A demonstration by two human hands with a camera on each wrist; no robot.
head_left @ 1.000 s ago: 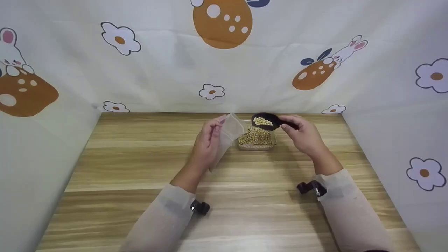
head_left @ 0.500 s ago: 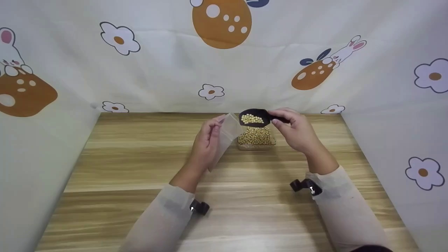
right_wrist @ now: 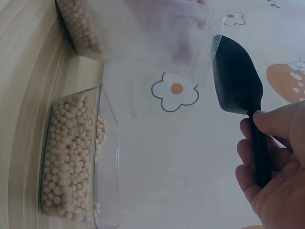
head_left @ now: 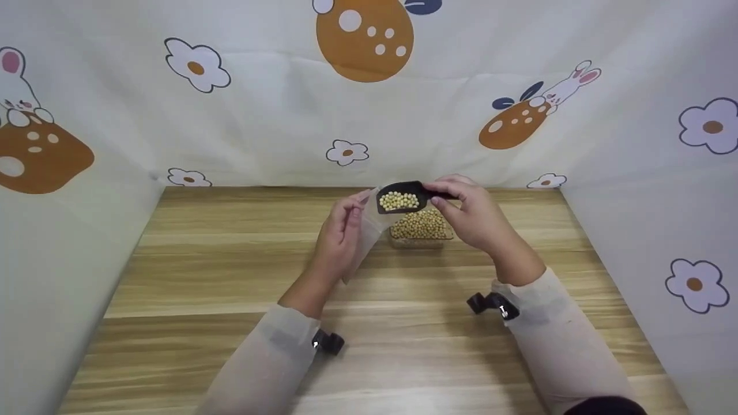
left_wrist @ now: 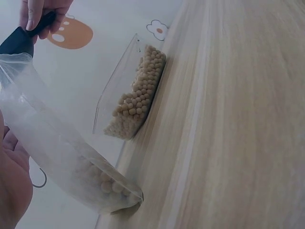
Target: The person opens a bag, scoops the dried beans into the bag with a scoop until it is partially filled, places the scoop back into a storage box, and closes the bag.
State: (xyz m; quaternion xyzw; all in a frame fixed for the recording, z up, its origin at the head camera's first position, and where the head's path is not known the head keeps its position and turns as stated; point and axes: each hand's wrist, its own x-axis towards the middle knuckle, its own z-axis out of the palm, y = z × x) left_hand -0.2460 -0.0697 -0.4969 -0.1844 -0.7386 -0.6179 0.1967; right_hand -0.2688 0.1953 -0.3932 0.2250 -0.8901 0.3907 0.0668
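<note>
My left hand (head_left: 337, 233) holds a clear plastic bag (head_left: 366, 233) upright by its open top; its bottom rests on the table with a few pale beans inside (left_wrist: 102, 183). My right hand (head_left: 470, 216) pinches the handle of a black scoop (head_left: 400, 199) loaded with beans, held at the bag's mouth. From the right wrist, the scoop's back (right_wrist: 236, 78) is next to the bag's edge (right_wrist: 157, 33). A clear rectangular container (head_left: 421, 227) full of beans (right_wrist: 69, 152) stands just behind and right of the bag.
The wooden table (head_left: 230, 276) is walled on three sides by a printed cloth (head_left: 277, 98) with flowers and rabbits. Small black wrist cameras (head_left: 490, 302) sit on both forearms.
My right hand has carried the loaded scoop leftward from above the container to the bag's open top. The left hand and bag stayed put.
</note>
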